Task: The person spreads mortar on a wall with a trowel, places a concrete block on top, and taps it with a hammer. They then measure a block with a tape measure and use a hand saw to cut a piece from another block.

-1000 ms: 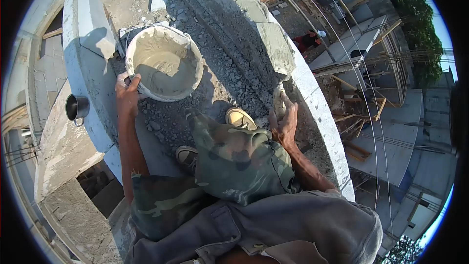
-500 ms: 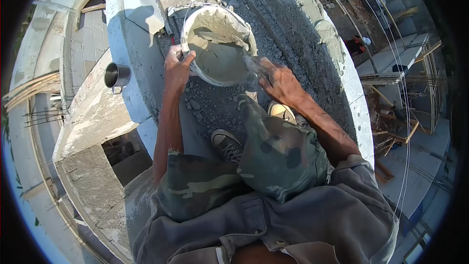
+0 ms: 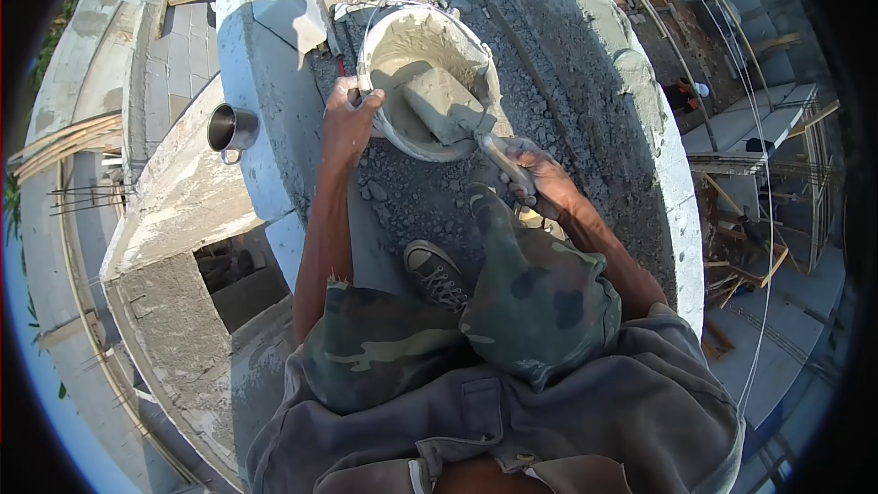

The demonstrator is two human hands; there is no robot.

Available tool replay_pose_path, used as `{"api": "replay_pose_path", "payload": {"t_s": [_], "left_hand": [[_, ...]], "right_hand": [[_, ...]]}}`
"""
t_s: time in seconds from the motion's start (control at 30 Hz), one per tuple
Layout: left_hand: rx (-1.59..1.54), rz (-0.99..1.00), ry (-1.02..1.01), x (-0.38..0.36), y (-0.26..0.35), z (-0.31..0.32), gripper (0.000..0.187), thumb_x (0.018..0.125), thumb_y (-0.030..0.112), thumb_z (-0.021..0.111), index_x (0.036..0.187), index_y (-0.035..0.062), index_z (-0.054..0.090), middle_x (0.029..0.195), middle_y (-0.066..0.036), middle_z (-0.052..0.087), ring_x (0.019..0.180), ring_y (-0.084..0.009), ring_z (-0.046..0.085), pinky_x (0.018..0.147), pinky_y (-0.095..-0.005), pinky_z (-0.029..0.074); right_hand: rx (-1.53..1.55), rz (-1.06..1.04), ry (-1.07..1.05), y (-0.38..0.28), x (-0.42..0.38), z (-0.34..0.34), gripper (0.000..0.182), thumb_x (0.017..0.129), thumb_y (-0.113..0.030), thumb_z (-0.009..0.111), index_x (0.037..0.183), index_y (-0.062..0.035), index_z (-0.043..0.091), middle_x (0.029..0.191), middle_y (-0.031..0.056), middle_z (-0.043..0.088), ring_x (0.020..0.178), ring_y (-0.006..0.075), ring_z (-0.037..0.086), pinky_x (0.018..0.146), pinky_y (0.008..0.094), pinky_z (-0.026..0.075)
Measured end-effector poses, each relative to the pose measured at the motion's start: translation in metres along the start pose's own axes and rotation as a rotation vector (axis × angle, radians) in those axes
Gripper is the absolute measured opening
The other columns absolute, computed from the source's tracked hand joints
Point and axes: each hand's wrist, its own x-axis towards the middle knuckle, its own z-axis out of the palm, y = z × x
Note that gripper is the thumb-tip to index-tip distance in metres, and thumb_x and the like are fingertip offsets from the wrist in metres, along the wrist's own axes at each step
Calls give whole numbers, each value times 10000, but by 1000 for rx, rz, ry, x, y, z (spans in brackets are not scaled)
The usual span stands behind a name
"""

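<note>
A white bucket with wet grey mortar inside stands on the gravelly floor in front of me. My left hand grips the bucket's left rim, thumb over the edge. My right hand is closed around the handle of a trowel. The trowel's broad blade, coated in mortar, lies inside the bucket's mouth, tilted toward the left. Its handle comes out over the lower right rim.
A metal mug stands on the pale wall ledge to the left. A curved wall with fresh mortar on top runs along the right. Beyond it, lower down, are planks, poles and a person in a white helmet. Gravel surrounds my shoes.
The trowel has turned and come up out of the mortar, so its coated blade now shows. My right hand has rolled and drawn back slightly. The left hand keeps its grip on the rim.
</note>
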Motion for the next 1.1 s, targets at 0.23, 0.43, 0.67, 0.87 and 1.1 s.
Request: {"api": "replay_pose_path", "payload": {"t_s": [0.23,0.43,0.67,0.87,1.1], "left_hand": [[41,-80,1,2,8,1,383,872,239,626,1179,48,501,1035,-64,609,823,-150,610,590,-284,546],[-56,-105,18,3,3,-1,385,855,226,646,1164,37,515,999,-64,593,820,-167,601,630,-337,545],[-48,-103,50,2,4,0,342,857,218,664,1141,73,540,975,-68,599,816,-181,604,616,-337,546],[-65,-107,-5,12,-7,-7,322,863,225,668,1122,79,543,968,-65,595,806,-190,607,608,-327,549],[-75,-148,5,11,-9,-8,341,860,235,676,1121,80,520,1007,-57,590,869,-192,607,624,-330,554]], "right_hand": [[1,-109,-85,-29,-60,9,402,942,-344,575,1234,-112,426,747,51,571,442,75,481,339,203,364],[-264,-463,153,-19,-171,8,518,938,-338,574,1336,-96,346,816,89,557,488,89,488,401,221,401],[-1036,-767,965,45,-248,-22,557,882,-190,615,1339,14,371,1140,225,566,1006,326,615,824,401,498],[-1466,-813,977,94,-217,-69,582,804,-57,681,1303,-36,382,1162,243,548,1037,440,562,1046,544,323],[-1617,-944,946,109,-243,-75,597,783,26,644,1304,-40,362,1060,260,545,842,458,528,701,529,452]]}}
